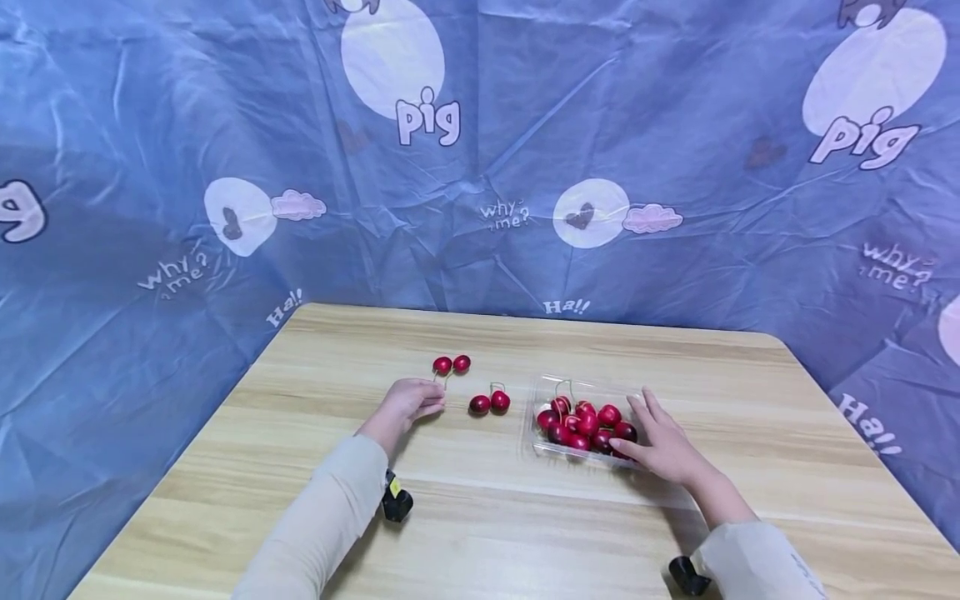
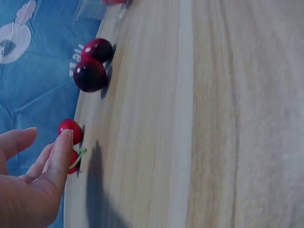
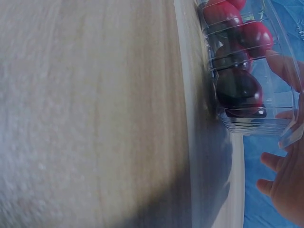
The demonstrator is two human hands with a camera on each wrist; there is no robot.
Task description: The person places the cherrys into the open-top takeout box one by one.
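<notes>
A pair of red cherries [image 1: 452,365] on green stems lies at the back of the table, with my left hand [image 1: 411,402] close by at the stem ends. In the left wrist view, a gap shows between the left thumb and forefinger. Whether a fingertip touches the stems, I cannot tell. My right hand [image 1: 662,442] rests at the right end of a clear plastic box [image 1: 542,451]. Its fingers are spread and fairly straight, and the thumb reaches over the rim near the dark cherries. Several red and dark cherries [image 1: 587,423] fill the box.
A second pair of cherries [image 1: 489,404], darker and with joined stems, lies between the left hand and the box. The wooden table [image 1: 480,533] ends at a blue printed cloth [image 1: 480,167] behind. A black wrist camera [image 1: 396,503] hangs beneath the left sleeve.
</notes>
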